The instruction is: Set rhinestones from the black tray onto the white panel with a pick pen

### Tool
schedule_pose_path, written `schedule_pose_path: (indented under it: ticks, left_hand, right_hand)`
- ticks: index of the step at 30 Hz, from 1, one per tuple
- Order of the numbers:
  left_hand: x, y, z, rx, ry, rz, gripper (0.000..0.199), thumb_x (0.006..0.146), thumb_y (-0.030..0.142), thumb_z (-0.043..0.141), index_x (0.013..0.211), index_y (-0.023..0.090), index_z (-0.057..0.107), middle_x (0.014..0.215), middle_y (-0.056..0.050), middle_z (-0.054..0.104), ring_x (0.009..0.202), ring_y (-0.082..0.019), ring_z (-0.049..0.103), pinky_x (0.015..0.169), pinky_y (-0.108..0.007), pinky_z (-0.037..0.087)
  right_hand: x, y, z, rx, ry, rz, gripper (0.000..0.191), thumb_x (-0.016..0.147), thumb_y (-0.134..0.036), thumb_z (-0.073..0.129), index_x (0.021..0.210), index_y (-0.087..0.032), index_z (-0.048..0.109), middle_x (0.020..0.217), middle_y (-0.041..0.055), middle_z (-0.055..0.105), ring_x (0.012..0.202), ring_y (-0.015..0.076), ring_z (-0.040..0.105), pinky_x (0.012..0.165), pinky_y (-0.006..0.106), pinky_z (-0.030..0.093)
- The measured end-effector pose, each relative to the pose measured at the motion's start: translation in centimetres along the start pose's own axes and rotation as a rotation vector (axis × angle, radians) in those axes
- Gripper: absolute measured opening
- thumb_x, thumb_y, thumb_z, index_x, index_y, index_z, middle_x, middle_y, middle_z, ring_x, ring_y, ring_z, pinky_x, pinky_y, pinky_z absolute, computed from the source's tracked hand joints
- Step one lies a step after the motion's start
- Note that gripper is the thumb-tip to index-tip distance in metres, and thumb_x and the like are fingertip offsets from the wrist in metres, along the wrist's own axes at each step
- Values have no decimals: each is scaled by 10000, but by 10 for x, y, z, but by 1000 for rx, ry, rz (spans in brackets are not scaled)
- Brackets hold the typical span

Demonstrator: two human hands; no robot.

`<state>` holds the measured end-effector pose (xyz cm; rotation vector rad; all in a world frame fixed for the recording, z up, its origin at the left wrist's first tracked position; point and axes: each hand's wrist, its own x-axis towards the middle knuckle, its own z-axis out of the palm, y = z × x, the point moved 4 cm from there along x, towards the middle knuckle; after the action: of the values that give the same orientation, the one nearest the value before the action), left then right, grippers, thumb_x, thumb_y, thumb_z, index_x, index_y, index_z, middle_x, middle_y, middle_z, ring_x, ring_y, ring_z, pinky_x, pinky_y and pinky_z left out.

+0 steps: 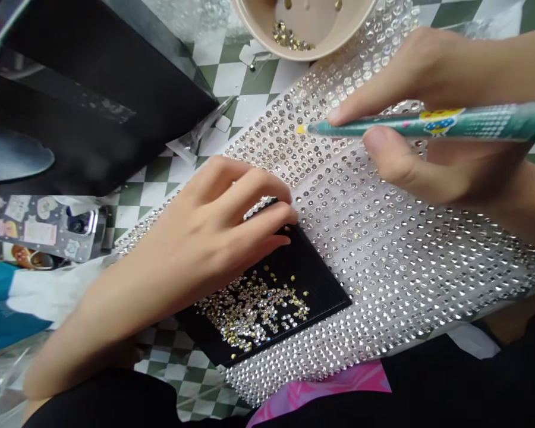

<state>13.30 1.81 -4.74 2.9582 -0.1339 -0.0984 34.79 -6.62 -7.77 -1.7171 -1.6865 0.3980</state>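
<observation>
My right hand [410,137] pinches a green pen-like tool [374,126] between thumb and finger. Its yellow tip is over a white sheet covered in rows of rhinestones [383,261]. My left hand [223,220] is bent over a black tray [325,285], its fingers curled at the tray's upper part. A small rhinestone-studded edge [261,206] shows between those fingers; whether they grip it is hidden. Loose rhinestones [258,312] lie scattered on the lower half of the tray, which rests partly on the sheet.
A beige bowl [305,52] holding some stones stands at the top. To the left are a large black box [102,89], a patterned phone [44,229] and a blue packet [4,309]. A checkered cloth [169,356] lies below them.
</observation>
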Motion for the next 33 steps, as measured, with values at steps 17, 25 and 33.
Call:
schedule_pose_path:
  ticks: [17,25,33]
  left_hand:
    - [2,0,17,97,106,43,269,1108,122,416,1124,164,681,1168,-86,722,1206,-284,671,918,-402,571]
    - [1,-5,15,-81,60,-2,263,1135,244,427,1051,197,673,1181,-90,701,1277,-299,636,1001,-438,597]
    - [-5,-14,7,-53,17,30,130,1082,284,567,1138,179,620,1271,-133,670,1182,-312,623,994,-474,589]
  right_hand:
    - [-11,9,-2,89,210,-173,292,915,-270,621,1042,-268,884,974,44,876,818,239,813,846,439,615]
    - [-9,9,-3,45,195,-184,298,904,-343,649,1025,-226,894,902,84,862,727,238,771,794,454,584]
    - [-30,-14,-11,101,18,-98,194,956,-443,710,1039,-308,823,889,45,810,848,224,795,747,354,683]
